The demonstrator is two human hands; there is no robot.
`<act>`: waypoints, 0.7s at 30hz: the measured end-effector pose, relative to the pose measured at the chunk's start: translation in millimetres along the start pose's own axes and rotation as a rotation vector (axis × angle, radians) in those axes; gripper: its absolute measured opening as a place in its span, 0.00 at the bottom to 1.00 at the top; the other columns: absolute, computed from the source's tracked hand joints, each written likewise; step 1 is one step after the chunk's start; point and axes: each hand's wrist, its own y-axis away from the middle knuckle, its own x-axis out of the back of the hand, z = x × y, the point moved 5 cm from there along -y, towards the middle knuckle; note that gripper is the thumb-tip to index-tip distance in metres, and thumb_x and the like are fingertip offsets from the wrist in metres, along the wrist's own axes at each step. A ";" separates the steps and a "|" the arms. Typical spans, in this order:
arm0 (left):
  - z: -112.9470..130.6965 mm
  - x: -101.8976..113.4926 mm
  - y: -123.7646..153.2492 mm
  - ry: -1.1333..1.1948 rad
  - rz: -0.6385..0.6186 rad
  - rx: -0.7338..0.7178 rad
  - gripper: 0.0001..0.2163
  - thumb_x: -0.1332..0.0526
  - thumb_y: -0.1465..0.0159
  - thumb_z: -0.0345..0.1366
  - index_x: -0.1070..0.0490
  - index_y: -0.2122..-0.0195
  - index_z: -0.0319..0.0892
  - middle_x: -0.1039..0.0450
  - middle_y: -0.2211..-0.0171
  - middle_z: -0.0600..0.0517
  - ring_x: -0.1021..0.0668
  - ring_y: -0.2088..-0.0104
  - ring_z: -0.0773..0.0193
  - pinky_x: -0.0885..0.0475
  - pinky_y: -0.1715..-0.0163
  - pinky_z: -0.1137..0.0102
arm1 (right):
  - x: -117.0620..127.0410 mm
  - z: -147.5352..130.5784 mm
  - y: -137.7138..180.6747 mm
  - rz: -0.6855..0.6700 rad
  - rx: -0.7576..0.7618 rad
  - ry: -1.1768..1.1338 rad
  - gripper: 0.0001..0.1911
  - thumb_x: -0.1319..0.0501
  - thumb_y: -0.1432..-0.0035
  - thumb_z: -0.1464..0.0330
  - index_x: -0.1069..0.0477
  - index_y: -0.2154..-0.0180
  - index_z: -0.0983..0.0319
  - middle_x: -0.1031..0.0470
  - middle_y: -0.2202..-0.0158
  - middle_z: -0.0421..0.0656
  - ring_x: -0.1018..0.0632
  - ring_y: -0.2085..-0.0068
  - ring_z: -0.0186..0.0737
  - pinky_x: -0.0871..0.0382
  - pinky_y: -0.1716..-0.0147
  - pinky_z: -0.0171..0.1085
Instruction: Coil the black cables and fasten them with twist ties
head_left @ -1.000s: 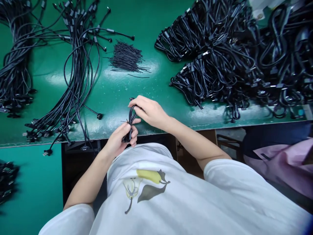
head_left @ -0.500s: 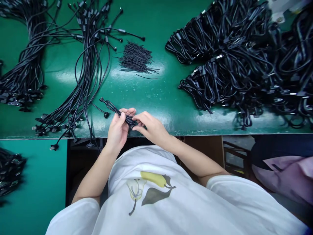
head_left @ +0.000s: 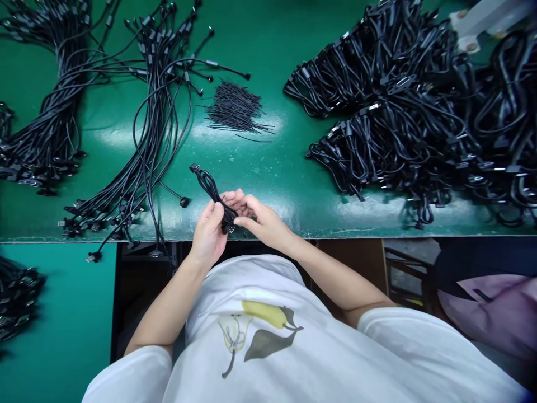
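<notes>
A black cable [head_left: 207, 182] folded into a small bundle is held just above the front edge of the green table [head_left: 260, 168]. My left hand [head_left: 212, 226] grips its middle, thumb on top and fingers behind. One connector points up and left, and another end shows near my palm. My right hand [head_left: 260, 219] closes on the lower right side of the same bundle with thumb and fingertips. Whether a tie is between those fingertips is too small to make out. Beyond my hands lies a pile of short black twist ties [head_left: 235, 107].
Long loose cables [head_left: 153, 123] lie left of my hands, some hanging over the edge. Another bunch [head_left: 62, 95] is farther left. Folded cable bundles [head_left: 377, 134] are heaped at the right. A second green surface [head_left: 62, 313] holds more cables. A person's pink garment [head_left: 490, 308] shows at lower right.
The cable bundle has turned to stand more steeply, and both hands have shifted slightly to the right with it. The whole view has moved a little.
</notes>
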 end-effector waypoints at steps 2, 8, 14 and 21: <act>-0.7 -0.8 -1.3 -0.070 0.011 -0.026 0.13 0.38 0.36 0.47 0.27 0.58 0.43 0.20 0.59 0.47 0.22 0.49 0.56 0.30 0.45 0.59 | 13.6 -10.5 -3.5 0.016 0.038 0.126 0.09 0.38 0.41 0.66 0.29 0.59 0.62 0.28 0.65 0.40 0.28 0.66 0.33 0.33 0.64 0.35; -3.4 -3.7 -5.3 -0.456 -0.013 -0.140 0.13 0.41 0.34 0.46 0.27 0.58 0.43 0.25 0.67 0.52 0.23 0.65 0.65 0.28 0.62 0.70 | 39.7 -47.9 -17.1 0.239 0.228 0.348 0.12 0.37 0.40 0.60 0.30 0.62 0.63 0.33 0.67 0.39 0.33 0.69 0.31 0.38 0.67 0.32; -1.7 -13.2 -7.6 -0.755 -0.047 -0.159 0.16 0.48 0.31 0.50 0.32 0.59 0.43 0.35 0.76 0.56 0.31 0.75 0.67 0.35 0.71 0.71 | 33.5 -43.4 -29.5 0.214 0.110 0.526 0.14 0.44 0.35 0.65 0.36 0.73 0.62 0.34 0.72 0.38 0.34 0.70 0.30 0.44 0.68 0.32; -2.5 -21.5 -11.7 -0.748 -0.028 -0.155 0.18 0.45 0.34 0.53 0.37 0.70 0.43 0.34 0.75 0.56 0.30 0.74 0.66 0.33 0.71 0.70 | 37.8 -42.0 -22.2 0.111 -0.058 0.132 0.18 0.47 0.34 0.64 0.42 0.75 0.62 0.35 0.81 0.32 0.30 0.77 0.25 0.41 0.73 0.27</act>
